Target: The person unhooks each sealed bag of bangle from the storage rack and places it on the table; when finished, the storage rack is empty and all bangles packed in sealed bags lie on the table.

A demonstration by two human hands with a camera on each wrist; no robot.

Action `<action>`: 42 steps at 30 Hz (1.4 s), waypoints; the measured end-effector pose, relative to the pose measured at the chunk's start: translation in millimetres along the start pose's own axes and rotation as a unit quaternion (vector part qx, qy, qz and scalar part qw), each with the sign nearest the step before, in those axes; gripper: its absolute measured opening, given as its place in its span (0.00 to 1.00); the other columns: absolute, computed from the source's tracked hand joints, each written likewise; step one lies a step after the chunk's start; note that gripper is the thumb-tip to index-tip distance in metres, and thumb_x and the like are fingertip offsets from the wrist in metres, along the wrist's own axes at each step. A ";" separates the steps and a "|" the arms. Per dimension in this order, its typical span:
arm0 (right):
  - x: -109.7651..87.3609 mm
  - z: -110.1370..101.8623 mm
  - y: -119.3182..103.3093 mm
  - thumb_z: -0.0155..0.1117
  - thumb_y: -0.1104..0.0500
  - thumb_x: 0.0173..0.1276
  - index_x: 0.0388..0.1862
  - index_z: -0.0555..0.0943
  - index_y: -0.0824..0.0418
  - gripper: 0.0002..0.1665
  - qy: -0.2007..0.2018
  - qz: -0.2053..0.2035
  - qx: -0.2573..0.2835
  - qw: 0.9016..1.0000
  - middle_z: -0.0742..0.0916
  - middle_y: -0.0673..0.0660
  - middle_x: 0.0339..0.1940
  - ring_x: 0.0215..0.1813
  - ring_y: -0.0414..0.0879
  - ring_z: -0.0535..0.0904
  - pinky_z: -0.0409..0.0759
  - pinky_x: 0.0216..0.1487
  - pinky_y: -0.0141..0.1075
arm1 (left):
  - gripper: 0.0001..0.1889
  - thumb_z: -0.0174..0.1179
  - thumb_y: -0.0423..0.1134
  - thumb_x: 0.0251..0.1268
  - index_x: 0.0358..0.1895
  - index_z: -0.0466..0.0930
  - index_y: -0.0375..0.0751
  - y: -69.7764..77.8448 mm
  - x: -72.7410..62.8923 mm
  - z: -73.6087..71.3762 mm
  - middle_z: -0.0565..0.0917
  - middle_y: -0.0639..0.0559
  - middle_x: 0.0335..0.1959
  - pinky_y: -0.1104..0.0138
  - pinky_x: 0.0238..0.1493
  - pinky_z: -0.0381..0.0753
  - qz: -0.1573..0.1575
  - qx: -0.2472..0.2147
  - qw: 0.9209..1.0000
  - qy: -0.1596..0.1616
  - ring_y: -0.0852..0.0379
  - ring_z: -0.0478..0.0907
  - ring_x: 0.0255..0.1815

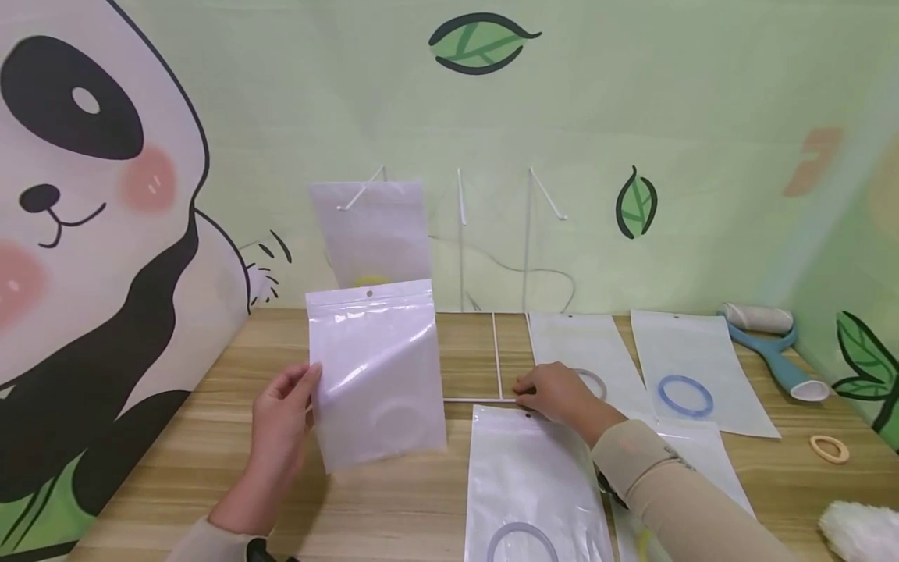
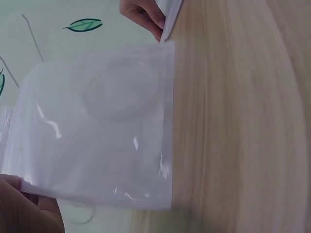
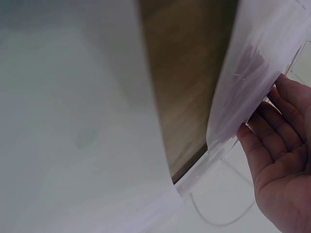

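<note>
Soft light, glare on raised pouch (image 1: pixel 375 367)

On your table (image 1: pixel 379 511): rack (image 1: pixel 497 355) at the back; one bag (image 1: pixel 385 238) on its left hook (image 1: pixel 361 189); roller (image 1: pixel 778 362) at right, behind ring (image 1: pixel 832 460).

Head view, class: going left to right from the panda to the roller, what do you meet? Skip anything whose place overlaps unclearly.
Panda → left hand → raised bag → right hand → blue ring → roller.
</note>
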State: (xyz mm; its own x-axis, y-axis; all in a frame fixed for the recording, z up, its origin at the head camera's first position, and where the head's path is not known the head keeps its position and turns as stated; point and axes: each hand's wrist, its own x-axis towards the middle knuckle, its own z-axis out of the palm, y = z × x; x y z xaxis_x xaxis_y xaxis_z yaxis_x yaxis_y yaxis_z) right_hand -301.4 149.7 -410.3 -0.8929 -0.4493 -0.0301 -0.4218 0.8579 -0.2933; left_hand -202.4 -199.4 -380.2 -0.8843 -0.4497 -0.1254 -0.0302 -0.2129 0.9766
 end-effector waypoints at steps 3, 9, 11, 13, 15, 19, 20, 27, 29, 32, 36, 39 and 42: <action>0.1 0.4 0.5 0.68 0.56 0.67 0.50 0.87 0.58 0.14 -0.002 0.002 -0.001 1.000 0.85 0.57 0.56 0.60 0.58 0.79 0.74 0.62 0.50 | 0.05 0.63 0.43 0.70 0.40 0.81 0.48 -4.0 1.9 -0.3 0.76 0.58 0.36 0.71 0.36 0.79 0.005 0.037 0.999 -0.012 0.64 0.76 0.35; -0.2 -0.2 0.5 0.68 0.56 0.68 0.51 0.87 0.58 0.15 -0.008 0.003 -0.002 1.000 0.85 0.58 0.58 0.61 0.58 0.79 0.73 0.62 0.50 | 0.16 0.61 0.44 0.72 0.53 0.77 0.36 -9.2 3.0 -1.3 0.77 0.54 0.40 0.67 0.40 0.81 0.001 0.160 0.985 -0.065 0.58 0.77 0.41; 0.4 0.3 0.8 0.68 0.55 0.68 0.52 0.87 0.58 0.15 -0.011 0.007 0.001 1.000 0.84 0.58 0.58 0.62 0.58 0.78 0.73 0.63 0.50 | 0.16 0.60 0.42 0.72 0.53 0.77 0.34 -11.0 3.4 -2.4 0.77 0.51 0.41 0.66 0.41 0.81 0.003 0.184 0.979 -0.084 0.56 0.76 0.43; 1.3 1.0 0.9 0.68 0.55 0.68 0.52 0.87 0.58 0.15 -0.012 0.008 0.002 1.000 0.84 0.58 0.58 0.62 0.58 0.78 0.73 0.63 0.50 | 0.14 0.60 0.40 0.72 0.52 0.77 0.33 -12.7 3.7 -3.5 0.78 0.50 0.41 0.65 0.42 0.82 0.006 0.196 0.975 -0.104 0.56 0.76 0.42; 1.5 1.1 0.3 0.68 0.55 0.68 0.52 0.86 0.57 0.16 -0.012 0.012 0.007 1.000 0.84 0.57 0.58 0.62 0.58 0.78 0.73 0.63 0.50 | 0.13 0.60 0.37 0.72 0.51 0.76 0.31 -13.6 3.4 -4.7 0.78 0.49 0.39 0.64 0.41 0.82 0.010 0.201 0.972 -0.122 0.56 0.76 0.41; 1.6 0.7 -0.3 0.68 0.55 0.68 0.52 0.87 0.57 0.15 -0.013 0.015 0.010 1.000 0.84 0.57 0.58 0.62 0.58 0.78 0.73 0.63 0.50 | 0.11 0.60 0.33 0.70 0.48 0.76 0.28 -15.0 2.5 -6.6 0.78 0.48 0.37 0.63 0.38 0.83 0.021 0.224 0.963 -0.151 0.56 0.76 0.37; 1.6 0.5 -0.5 0.68 0.55 0.68 0.52 0.87 0.57 0.15 -0.013 0.016 0.010 1.000 0.84 0.57 0.58 0.62 0.58 0.78 0.73 0.63 0.50 | 0.11 0.60 0.33 0.69 0.48 0.76 0.27 -15.5 2.5 -7.0 0.78 0.47 0.36 0.62 0.38 0.84 0.024 0.234 0.959 -0.157 0.56 0.77 0.36; 1.1 -0.7 -0.2 0.68 0.56 0.68 0.52 0.87 0.57 0.15 -0.013 0.013 0.007 1.000 0.84 0.57 0.58 0.62 0.58 0.78 0.73 0.63 0.50 | 0.11 0.62 0.32 0.67 0.45 0.78 0.25 -20.2 3.6 -9.6 0.80 0.44 0.35 0.60 0.35 0.85 0.057 0.308 0.925 -0.214 0.55 0.79 0.33; 0.5 -1.3 -0.2 0.68 0.56 0.68 0.52 0.87 0.57 0.15 -0.012 0.011 0.005 1.000 0.85 0.57 0.58 0.62 0.58 0.78 0.73 0.63 0.50 | 0.10 0.63 0.32 0.66 0.44 0.78 0.26 -20.5 2.6 -10.0 0.80 0.45 0.34 0.59 0.34 0.85 0.065 0.321 0.917 -0.226 0.54 0.79 0.31; -0.3 -1.5 0.3 0.68 0.56 0.68 0.51 0.87 0.57 0.15 -0.011 0.007 0.004 1.000 0.85 0.57 0.58 0.62 0.58 0.78 0.73 0.63 0.50 | 0.10 0.65 0.31 0.63 0.42 0.79 0.27 -19.5 -0.1 -10.2 0.79 0.45 0.31 0.59 0.31 0.85 0.075 0.347 0.903 -0.241 0.54 0.79 0.28; -0.8 -1.3 0.8 0.68 0.56 0.68 0.52 0.87 0.57 0.15 -0.014 0.007 0.002 1.000 0.84 0.57 0.58 0.62 0.58 0.78 0.73 0.63 0.50 | 0.08 0.67 0.30 0.60 0.39 0.79 0.30 -18.0 -4.6 -9.5 0.79 0.47 0.28 0.62 0.29 0.84 0.075 0.379 0.887 -0.252 0.55 0.78 0.27; -0.6 -1.4 0.5 0.68 0.56 0.68 0.52 0.87 0.57 0.15 -0.014 0.006 0.001 1.000 0.84 0.57 0.59 0.62 0.58 0.78 0.73 0.63 0.50 | 0.06 0.67 0.29 0.60 0.37 0.78 0.32 -17.4 -6.8 -9.1 0.79 0.48 0.27 0.62 0.29 0.84 0.072 0.395 0.877 -0.262 0.56 0.79 0.26; -0.7 -1.7 -0.1 0.68 0.56 0.68 0.52 0.87 0.57 0.15 -0.013 0.009 0.003 1.000 0.84 0.57 0.59 0.62 0.58 0.78 0.73 0.63 0.50 | 0.06 0.67 0.29 0.60 0.34 0.77 0.33 -16.9 -8.2 -9.6 0.79 0.48 0.26 0.62 0.28 0.83 0.071 0.408 0.867 -0.277 0.55 0.79 0.26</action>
State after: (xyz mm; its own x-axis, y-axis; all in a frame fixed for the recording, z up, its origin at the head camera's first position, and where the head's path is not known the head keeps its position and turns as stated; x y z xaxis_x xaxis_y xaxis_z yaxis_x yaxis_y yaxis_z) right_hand -301.0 150.3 -408.6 -0.8957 -0.4406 -0.0604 -0.4050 0.8641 -0.2987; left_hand -190.2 -200.4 -397.3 -0.9874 0.1126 -0.1114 -0.0226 0.5962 0.8025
